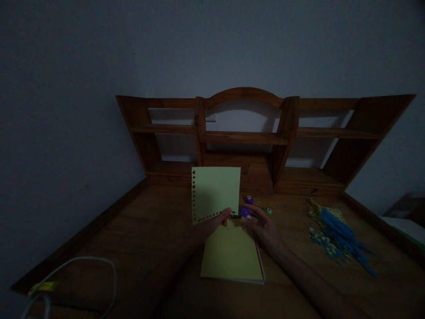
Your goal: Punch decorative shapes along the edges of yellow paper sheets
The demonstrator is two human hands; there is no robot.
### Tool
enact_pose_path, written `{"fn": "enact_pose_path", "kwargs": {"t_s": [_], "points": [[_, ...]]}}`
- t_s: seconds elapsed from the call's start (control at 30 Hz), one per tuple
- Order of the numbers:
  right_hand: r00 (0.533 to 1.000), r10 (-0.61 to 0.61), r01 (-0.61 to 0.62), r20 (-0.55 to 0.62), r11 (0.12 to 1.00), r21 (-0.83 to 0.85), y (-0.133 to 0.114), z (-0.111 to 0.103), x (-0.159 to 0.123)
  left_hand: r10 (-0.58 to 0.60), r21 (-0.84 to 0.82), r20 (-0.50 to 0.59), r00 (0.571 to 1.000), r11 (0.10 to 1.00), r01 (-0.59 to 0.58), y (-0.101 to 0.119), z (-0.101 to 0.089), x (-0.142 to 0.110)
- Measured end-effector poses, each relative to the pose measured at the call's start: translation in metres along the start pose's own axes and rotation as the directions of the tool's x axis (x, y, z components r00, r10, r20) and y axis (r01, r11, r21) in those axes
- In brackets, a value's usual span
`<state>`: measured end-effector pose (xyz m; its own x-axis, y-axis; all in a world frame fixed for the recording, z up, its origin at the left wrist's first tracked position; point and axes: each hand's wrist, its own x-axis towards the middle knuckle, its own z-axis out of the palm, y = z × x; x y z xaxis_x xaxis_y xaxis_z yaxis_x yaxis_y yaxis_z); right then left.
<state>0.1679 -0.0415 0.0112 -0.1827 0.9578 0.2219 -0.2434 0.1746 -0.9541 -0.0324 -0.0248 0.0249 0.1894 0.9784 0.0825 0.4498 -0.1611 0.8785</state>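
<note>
My left hand (225,218) pinches the lower right part of a pale yellow sheet of paper (216,190), which stands raised. Small shaped holes run down its left edge and along its bottom edge. My right hand (260,223) is closed around a purple craft punch (246,212) at the sheet's lower right corner. Whether the paper sits inside the punch's slot is too dark to tell. Beneath both hands lies a stack of coloured paper (232,257), yellow on top. A second purple punch (249,200) and a green punch (268,212) rest just beyond my right hand.
A wooden shelf unit (244,138) stands along the back of the wooden desk (142,230). To the right lies a pile of blue and yellow paper strips (341,230). A white cable (114,274) loops at the front left, near a small yellow item (46,286).
</note>
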Motion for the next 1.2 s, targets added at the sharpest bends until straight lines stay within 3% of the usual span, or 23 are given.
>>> {"fn": "enact_pose_path", "kwargs": {"t_s": [0.23,0.5,0.6,0.7,0.9,1.2], "points": [[0.998,0.056,-0.056,0.002,0.998,-0.03,-0.008,-0.001,-0.001,0.026,-0.05,0.002,1.0,0.998,-0.026,-0.004,-0.002,0.004],[0.992,0.062,-0.059,-0.108,0.998,0.032,0.002,-0.003,0.004,0.068,-0.11,0.029,0.997,0.992,-0.064,-0.015,0.0,0.009],[0.989,0.085,-0.09,-0.123,0.995,-0.042,-0.002,-0.002,0.003,0.057,-0.141,0.015,0.998,0.988,-0.054,-0.017,0.001,0.009],[0.991,0.087,-0.098,-0.106,0.99,-0.106,-0.008,0.0,0.001,0.032,-0.179,0.033,0.999,0.984,-0.025,-0.016,0.001,0.009],[0.994,0.11,-0.111,-0.009,0.992,-0.068,-0.009,0.002,-0.001,0.054,-0.196,0.06,0.997,0.98,-0.041,-0.012,0.001,0.009],[0.98,0.199,-0.198,-0.003,0.974,-0.106,-0.005,-0.002,0.001,0.028,-0.134,0.034,0.999,0.991,-0.023,-0.01,0.0,0.006]]}}
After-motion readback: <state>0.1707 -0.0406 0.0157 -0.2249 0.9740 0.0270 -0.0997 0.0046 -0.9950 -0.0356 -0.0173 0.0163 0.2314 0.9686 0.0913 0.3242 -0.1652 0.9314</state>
